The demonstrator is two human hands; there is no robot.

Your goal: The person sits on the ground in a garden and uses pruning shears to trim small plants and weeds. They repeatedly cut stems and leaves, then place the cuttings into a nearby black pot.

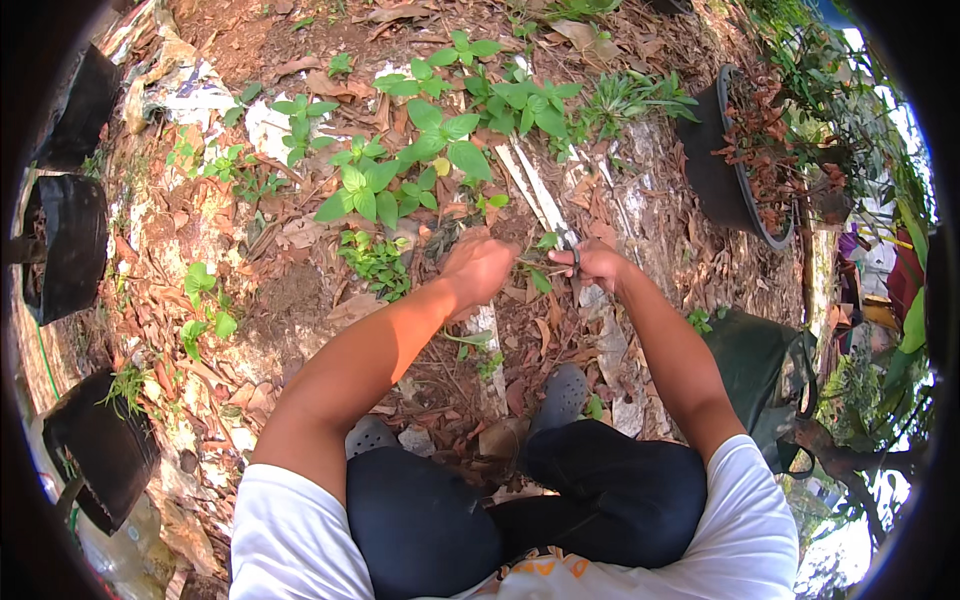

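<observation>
My left hand (480, 264) is closed, knuckles up, low over the leaf-strewn soil. From its right side a thin plant stem (541, 267) with a few green leaves reaches towards my right hand (600, 265). That hand grips a small dark cutting tool, apparently scissors (576, 259), partly hidden by the fingers. Just beyond both hands stands a cluster of broad-leaved green seedlings (442, 142). A low patch of small-leaved plants (379, 262) grows left of my left hand.
Black plant containers (75, 247) line the left side. At the upper right, a black pot (705, 161) holds a plant with dry brown leaves. A dark green bag (757, 367) with handles lies right of my knee. White strips (529, 184) and dry leaves cover the ground.
</observation>
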